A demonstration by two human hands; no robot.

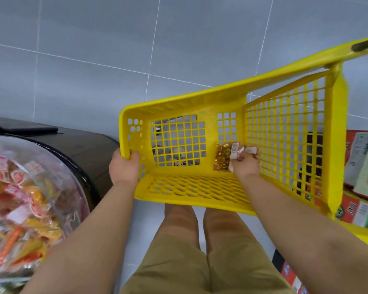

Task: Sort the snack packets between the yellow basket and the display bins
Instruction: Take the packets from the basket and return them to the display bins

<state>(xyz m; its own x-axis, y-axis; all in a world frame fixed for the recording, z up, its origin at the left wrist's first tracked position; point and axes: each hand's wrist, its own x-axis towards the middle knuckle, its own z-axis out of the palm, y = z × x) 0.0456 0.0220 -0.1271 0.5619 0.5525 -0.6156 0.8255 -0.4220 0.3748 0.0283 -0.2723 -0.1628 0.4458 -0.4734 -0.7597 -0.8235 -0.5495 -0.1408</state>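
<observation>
Yellow latticed plastic basket (123,124) is gripped at its left rim corner by the left hand (124,166), while gold foil snack packets (223,155) against its right wall, clutched in the right hand (245,164), are best lifted clear of the mesh.

The yellow lattice basket (189,103) is moulded plastic, smooth and slightly shiny, and the gold snack packet (222,158) is crinkled, glossy foil. The clear domed bin (57,164) is glossy transparent plastic, the grey floor tiles (94,39) smooth with a dull sheen, the khaki shorts (179,268) matt cloth.
</observation>
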